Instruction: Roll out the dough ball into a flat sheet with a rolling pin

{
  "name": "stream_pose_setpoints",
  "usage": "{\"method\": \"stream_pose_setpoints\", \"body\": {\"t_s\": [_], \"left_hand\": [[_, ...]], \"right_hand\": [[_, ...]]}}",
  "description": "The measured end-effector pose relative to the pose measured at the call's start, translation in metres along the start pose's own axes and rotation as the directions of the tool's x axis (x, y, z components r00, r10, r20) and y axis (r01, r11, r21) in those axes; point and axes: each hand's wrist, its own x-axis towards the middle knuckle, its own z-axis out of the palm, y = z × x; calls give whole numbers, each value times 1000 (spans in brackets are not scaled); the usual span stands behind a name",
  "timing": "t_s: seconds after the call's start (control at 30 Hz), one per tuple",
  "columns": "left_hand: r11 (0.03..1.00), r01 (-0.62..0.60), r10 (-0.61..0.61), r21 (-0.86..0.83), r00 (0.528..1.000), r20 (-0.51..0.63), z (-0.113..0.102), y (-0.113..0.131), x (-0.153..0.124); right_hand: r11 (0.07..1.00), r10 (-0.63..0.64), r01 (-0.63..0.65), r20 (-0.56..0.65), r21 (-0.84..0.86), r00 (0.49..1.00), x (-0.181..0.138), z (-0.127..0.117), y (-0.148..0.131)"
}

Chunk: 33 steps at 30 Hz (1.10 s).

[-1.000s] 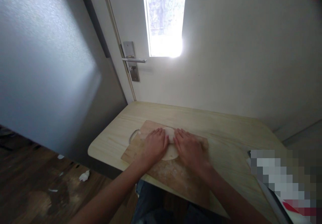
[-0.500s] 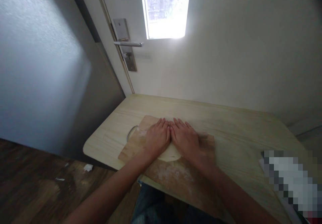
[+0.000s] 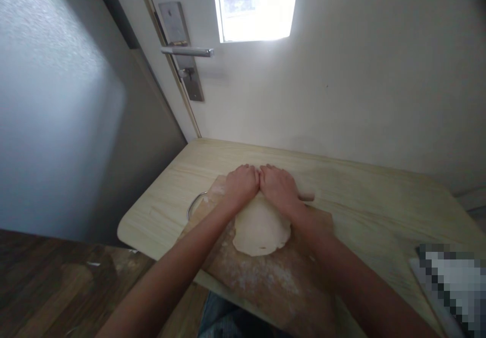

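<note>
A flat round of pale dough lies on a floured wooden board. My left hand and my right hand sit side by side at the dough's far edge, thumbs touching. Both press down on a wooden rolling pin, with the fingers curled over it. Only the pin's right end shows past my right hand. My forearms run along either side of the dough.
The board rests on a light wooden table set against a white door with a metal handle and a bright glass pane. A metal ring sticks out at the board's left end. A blurred-out object lies at the table's right.
Both hands have moved away from me across the dough with the pin, uncovering most of the round. Their fingers went from flat to curled. The view has tilted down slightly.
</note>
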Motion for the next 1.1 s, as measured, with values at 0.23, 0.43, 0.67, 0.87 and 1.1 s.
{"method": "stream_pose_setpoints", "body": {"t_s": [0.23, 0.43, 0.67, 0.87, 1.1], "left_hand": [[999, 0, 0, 54, 1000, 1, -8, 5, -12], [996, -49, 52, 70, 997, -48, -13, 13, -53], [987, -156, 160, 35, 976, -145, -18, 18, -99], [979, -202, 205, 31, 972, -116, -27, 21, -131], [983, -177, 181, 53, 979, -93, -20, 18, -116]], "right_hand": [[998, 48, -49, -26, -37, 999, -9, -2, -7], [999, 1, -4, -88, -32, 996, -51, -7, -17], [982, -183, 173, -169, -69, 969, -102, -14, -20], [947, -318, 307, -163, -91, 934, -128, -18, -20], [963, -268, 267, -155, -32, 951, -111, -13, -14]]}}
